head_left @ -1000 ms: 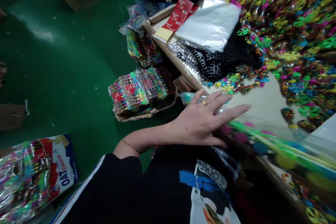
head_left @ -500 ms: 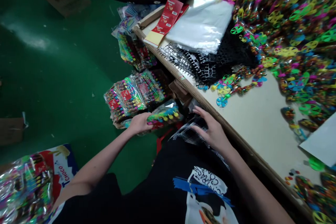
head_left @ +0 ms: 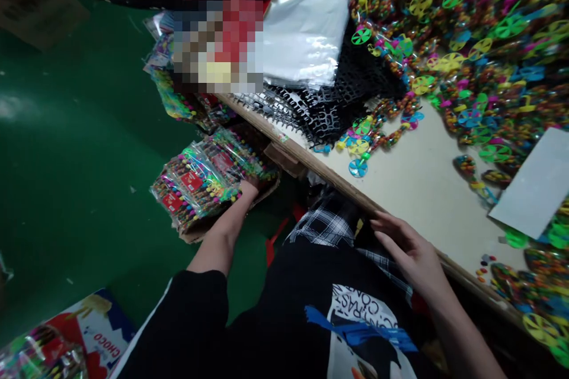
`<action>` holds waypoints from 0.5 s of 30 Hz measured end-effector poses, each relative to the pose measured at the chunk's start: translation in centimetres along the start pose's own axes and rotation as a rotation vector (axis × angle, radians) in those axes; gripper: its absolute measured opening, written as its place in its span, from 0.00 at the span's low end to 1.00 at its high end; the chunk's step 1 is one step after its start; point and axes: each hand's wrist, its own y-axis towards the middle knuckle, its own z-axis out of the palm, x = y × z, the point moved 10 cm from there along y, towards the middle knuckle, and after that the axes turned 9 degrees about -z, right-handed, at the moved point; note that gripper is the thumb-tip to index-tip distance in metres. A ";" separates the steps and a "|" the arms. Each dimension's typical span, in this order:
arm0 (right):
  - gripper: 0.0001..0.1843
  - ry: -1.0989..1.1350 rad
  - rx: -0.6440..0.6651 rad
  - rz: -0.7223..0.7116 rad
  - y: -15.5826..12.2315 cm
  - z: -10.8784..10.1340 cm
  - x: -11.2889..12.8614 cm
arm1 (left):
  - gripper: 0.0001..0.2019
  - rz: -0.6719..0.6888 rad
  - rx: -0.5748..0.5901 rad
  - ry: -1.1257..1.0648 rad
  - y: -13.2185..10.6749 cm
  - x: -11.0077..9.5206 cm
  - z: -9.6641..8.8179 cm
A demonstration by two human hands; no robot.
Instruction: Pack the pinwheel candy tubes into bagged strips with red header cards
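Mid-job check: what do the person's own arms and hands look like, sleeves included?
The left forearm is bare below a short black fabric sleeve with a pale stripe along its edge. The right forearm is bare too, with no sleeve in view. The right hand is ungloved; the left hand is mostly hidden.

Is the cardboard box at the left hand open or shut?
Open: the box shows no lid across it, and bagged toys rise above its rim beside the left hand.
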 end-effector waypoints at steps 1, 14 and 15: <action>0.24 -0.005 0.001 0.011 -0.2 0.0 0.0 | 0.17 -0.009 0.000 0.012 0.4 -0.2 0.7; 0.24 -0.050 0.119 -0.032 1.5 2.4 2.3 | 0.17 -0.246 -0.053 0.035 -1.8 7.5 3.4; 0.23 -0.052 0.122 -0.041 1.6 2.4 2.5 | 0.17 -0.278 -0.038 0.034 -1.7 7.7 3.4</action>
